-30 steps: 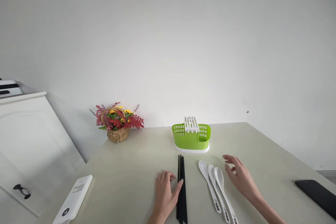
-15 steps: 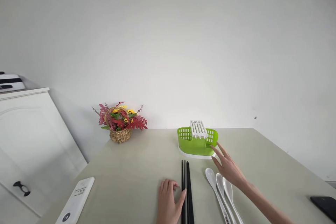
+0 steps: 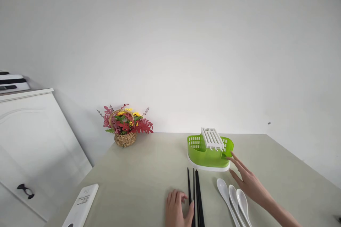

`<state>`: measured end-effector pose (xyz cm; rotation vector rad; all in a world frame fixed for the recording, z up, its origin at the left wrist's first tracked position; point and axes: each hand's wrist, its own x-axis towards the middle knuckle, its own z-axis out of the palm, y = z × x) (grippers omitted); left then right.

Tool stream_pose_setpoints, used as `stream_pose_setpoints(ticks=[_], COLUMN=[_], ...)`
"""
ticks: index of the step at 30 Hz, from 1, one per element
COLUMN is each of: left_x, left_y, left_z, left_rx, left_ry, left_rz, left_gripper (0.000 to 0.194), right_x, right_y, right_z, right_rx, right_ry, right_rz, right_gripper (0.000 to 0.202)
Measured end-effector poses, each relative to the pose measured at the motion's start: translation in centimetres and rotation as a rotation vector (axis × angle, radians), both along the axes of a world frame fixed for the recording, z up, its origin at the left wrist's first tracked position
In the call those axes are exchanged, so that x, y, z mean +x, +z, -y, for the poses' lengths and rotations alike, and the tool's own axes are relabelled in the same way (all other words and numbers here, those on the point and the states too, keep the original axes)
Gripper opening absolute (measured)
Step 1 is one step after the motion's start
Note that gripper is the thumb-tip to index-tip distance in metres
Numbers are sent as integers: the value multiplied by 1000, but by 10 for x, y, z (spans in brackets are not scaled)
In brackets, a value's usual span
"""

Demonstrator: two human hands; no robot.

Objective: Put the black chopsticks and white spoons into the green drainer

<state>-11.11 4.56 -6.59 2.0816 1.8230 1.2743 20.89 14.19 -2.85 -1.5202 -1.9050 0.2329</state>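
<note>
Several black chopsticks lie lengthwise on the table. Beside them rests my left hand, its thumb at the leftmost chopstick, fingers curled but apart from the thumb. My right hand has its fingers spread at the right end of a green basket holder, which has a white base and a white slotted rack on top. Its fingertips are at the holder's low front opening. Three white spoons lie side by side, just left of my right forearm.
A wicker basket of artificial flowers stands at the back left of the table. A white flat device lies at the left edge. Further left is a white cabinet.
The view has shifted a little, so most things appear further right and lower. The holder looks nearer and slightly turned, my right hand still at it. The left chopsticks are spread further apart.
</note>
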Motion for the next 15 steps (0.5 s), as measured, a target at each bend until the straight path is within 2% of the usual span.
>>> stream_pose_setpoints(ticks=[4,7,10,13,15], left_x=[0,-2,-9,-21,-26], left_y=[-16,-18,-10,2,9], left_z=[-7,-10,-11,-11,-11], left_rx=[53,61,40,-23,-51], left_ry=[29,34,54,46,54], left_rz=[34,60,77,27,-36], left_gripper=[13,11,13,17,15], right_x=[4,2,0,5,15], right_y=[-2,2,8,8,0], right_z=[5,10,23,45,60], right_rx=[-1,-26,-16,13,25], right_ry=[-24,-28,-37,-172,-271], right_rz=[-33,-37,-99,-209,-265], right_gripper=[51,51,52,50,47])
